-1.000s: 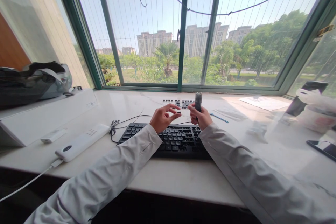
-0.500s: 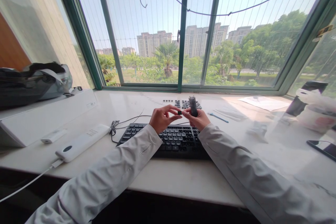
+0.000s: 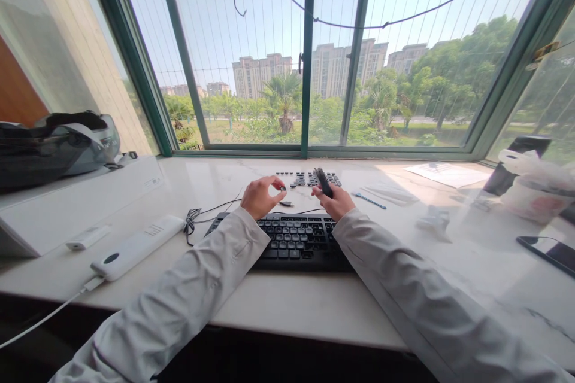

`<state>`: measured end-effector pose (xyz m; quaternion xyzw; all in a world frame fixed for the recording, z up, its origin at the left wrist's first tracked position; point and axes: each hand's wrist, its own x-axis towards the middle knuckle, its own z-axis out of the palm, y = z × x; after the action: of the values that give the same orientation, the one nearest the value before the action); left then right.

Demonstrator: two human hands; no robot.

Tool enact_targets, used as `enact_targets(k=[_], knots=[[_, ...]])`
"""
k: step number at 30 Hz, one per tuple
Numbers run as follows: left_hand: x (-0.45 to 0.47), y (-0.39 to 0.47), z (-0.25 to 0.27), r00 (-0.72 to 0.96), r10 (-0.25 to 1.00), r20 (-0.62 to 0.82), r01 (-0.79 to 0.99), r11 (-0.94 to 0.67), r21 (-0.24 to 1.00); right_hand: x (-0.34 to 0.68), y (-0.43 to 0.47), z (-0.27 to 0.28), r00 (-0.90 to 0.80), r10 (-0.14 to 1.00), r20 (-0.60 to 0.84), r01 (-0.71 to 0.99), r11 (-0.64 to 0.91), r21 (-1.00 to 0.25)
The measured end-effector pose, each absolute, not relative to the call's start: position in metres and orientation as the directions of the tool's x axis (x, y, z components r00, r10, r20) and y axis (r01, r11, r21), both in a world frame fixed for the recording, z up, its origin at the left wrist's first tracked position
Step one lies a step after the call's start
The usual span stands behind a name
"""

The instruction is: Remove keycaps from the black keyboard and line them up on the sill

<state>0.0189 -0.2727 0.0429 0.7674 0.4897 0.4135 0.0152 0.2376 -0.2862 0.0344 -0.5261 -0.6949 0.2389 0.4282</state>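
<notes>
My left hand [image 3: 261, 196] pinches a small black keycap [image 3: 283, 189] between thumb and fingertips, above the back edge of a black keyboard [image 3: 291, 239]. To its right, my right hand [image 3: 335, 200] is closed around a short black brush-like tool [image 3: 323, 182], which tilts up and to the left; its exact kind is hard to make out. Several keys are off the keyboard's right part, and my sleeves cover both its ends. Behind my hands, loose keycaps [image 3: 300, 179] lie in rows on the white tabletop [image 3: 251, 302].
A blue stick-like tool [image 3: 371, 201] lies right of my right hand. A black cable [image 3: 192, 221] coils at the keyboard's left, near a white power bank [image 3: 139, 248]. At the far right are a phone [image 3: 548, 253] and a plastic bag [image 3: 534, 191]. The window [image 3: 306, 102] stands behind.
My hands have moved apart. The left has gone left with the keycap, and the brush-like tool in my right hand has tipped from upright toward the left. The view has shifted slightly.
</notes>
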Motion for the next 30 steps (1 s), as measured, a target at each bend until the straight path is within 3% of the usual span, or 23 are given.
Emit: enact_targets(k=[2,4,7,11,15,23,30], knots=[[0.011,-0.264,0.039,0.180,0.794,0.581,0.805,-0.458,0.377,0.243,-0.285,0.034,-0.095,0.921,0.378,0.851,0.272,-0.450],[0.004,-0.259,0.035,0.185,0.815,0.548,0.834,-0.425,0.351,0.248,-0.284,0.035,-0.129,0.942,0.310,0.966,0.190,-0.177],[-0.003,-0.256,0.034,0.181,0.830,0.527,0.852,-0.400,0.338,0.252,-0.284,0.037,-0.194,0.961,0.199,0.979,0.202,-0.020],[-0.009,-0.247,0.040,0.165,0.871,0.463,0.878,-0.344,0.334,0.253,-0.285,0.041,-0.304,0.938,0.165,0.953,0.300,0.050],[-0.007,-0.215,0.049,0.273,0.873,0.405,0.903,-0.378,0.205,0.249,-0.288,0.043,-0.369,0.915,0.165,0.929,0.362,0.073],[0.028,-0.121,0.058,0.282,0.935,0.215,0.957,-0.290,0.006,0.246,-0.290,0.044,-0.394,0.906,0.152,0.919,0.387,0.076],[0.052,-0.072,0.049,0.262,0.954,0.146,0.965,-0.257,-0.056,0.245,-0.289,0.044,-0.430,0.881,0.200,0.903,0.419,0.093]])
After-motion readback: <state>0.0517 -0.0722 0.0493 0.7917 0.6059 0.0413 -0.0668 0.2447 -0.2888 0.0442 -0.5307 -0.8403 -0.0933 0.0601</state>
